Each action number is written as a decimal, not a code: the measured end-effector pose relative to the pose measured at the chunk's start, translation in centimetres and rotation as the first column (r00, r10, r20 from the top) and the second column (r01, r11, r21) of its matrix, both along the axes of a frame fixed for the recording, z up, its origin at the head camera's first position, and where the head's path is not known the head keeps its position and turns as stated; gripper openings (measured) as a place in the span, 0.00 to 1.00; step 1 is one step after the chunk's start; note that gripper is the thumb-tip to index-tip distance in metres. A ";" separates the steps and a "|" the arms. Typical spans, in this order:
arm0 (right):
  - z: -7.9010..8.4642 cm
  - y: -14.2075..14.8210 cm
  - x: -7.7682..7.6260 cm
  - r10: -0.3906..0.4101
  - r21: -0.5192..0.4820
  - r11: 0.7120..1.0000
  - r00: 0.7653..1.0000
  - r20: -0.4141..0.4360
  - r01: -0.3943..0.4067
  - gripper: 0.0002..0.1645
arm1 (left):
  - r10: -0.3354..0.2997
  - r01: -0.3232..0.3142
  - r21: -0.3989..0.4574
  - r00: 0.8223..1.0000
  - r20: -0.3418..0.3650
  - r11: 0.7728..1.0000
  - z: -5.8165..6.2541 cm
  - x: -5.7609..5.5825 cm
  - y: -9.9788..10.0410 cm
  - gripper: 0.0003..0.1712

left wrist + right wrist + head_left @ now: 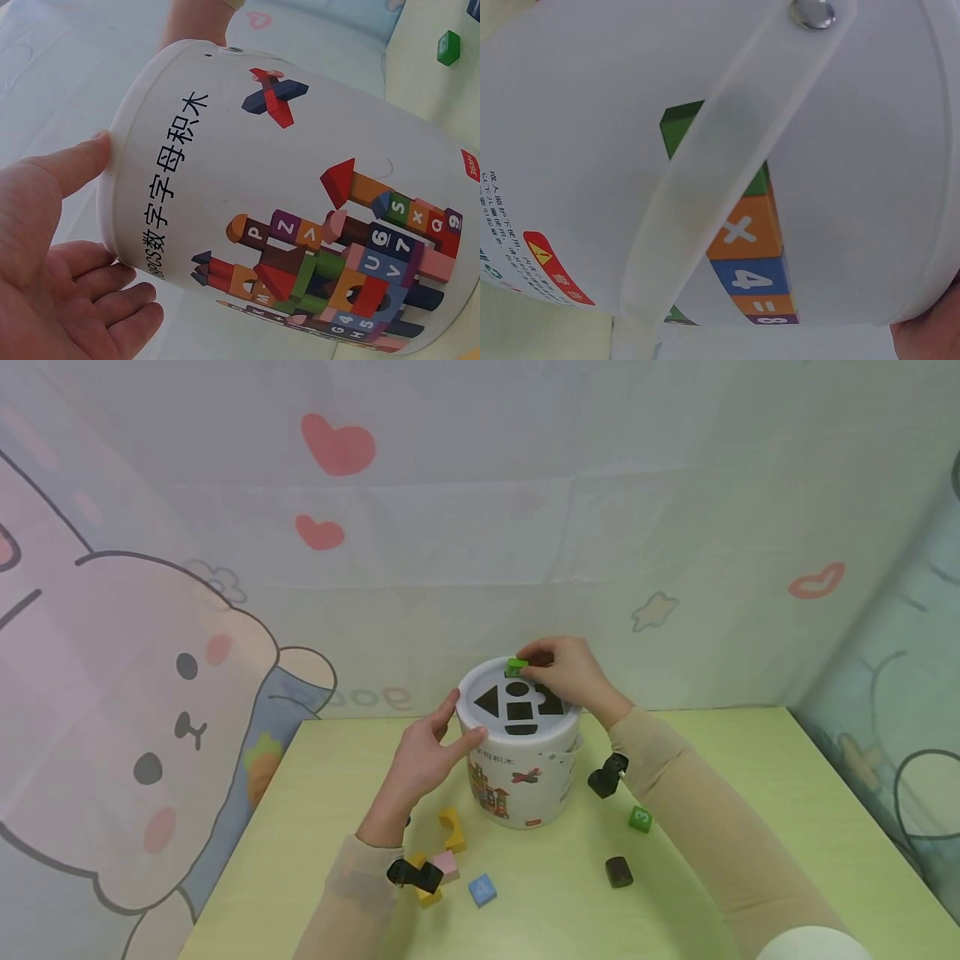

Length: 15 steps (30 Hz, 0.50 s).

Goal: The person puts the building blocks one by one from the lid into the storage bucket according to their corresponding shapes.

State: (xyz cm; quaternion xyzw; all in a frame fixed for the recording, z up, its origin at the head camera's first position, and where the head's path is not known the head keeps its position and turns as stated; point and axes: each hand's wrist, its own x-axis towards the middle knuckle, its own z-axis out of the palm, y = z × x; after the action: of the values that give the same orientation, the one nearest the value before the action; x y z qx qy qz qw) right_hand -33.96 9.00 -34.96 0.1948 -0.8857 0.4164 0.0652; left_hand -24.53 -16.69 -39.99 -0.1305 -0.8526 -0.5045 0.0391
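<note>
1. blocks lay scattered nearest the camera on the pale green table (pixel 750 793): a blue block (pixel 482 890), a pink block (pixel 446 863) and a yellow block (pixel 453 829) by the left forearm, with a dark brown block (pixel 618 872) and a green numbered block (pixel 640 818) well apart to the right.
2. left hand (pixel 423 762) steadied the white bucket (pixel 525 777) from its near-left side, fingers nearly straight and thumb up against the lid's edge, gripping nothing; the left wrist view showed the open palm (pixel 52 277) touching the printed wall (pixel 247 187).
3. white bucket stood upright near the middle of the table, its lid (pixel 517 700) cut with triangle, circle, square and half-round openings.
4. right hand (pixel 566 672) reached over the far rim, fingertips pinching a small green block (pixel 515 667) at the lid's back edge, just above the round opening.
5. right wrist view caught only the bucket's side and its translucent handle (pixel 720 195), so the pinch itself could be read only from the head view.
6. judged from this frame, the placing would go best with the green block turned square to a matching opening and lowered level, while the left hand kept the bucket from tipping or sliding.
7. cartoon backdrop (pixel 150 693) hung behind the table.
</note>
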 end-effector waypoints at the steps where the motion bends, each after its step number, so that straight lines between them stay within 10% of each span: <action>1: 0.0 0.0 0.0 0.001 0.004 1.000 1.000 -0.001 -0.001 0.16 | -0.001 0.001 0.002 1.000 0.000 1.000 0.0 0.0 0.0 0.50; 15: -0.2 -0.4 0.2 0.004 0.026 1.000 0.999 -0.033 -0.004 0.16 | 0.012 -0.012 -0.008 1.000 0.010 1.000 0.1 0.0 -0.4 0.50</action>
State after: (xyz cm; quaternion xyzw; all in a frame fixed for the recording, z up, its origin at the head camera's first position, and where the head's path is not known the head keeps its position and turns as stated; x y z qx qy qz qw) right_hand -33.72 8.57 -35.11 0.2043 -0.8894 0.4017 0.0767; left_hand -24.53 -17.08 -39.91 -0.1229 -0.8555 -0.5016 0.0373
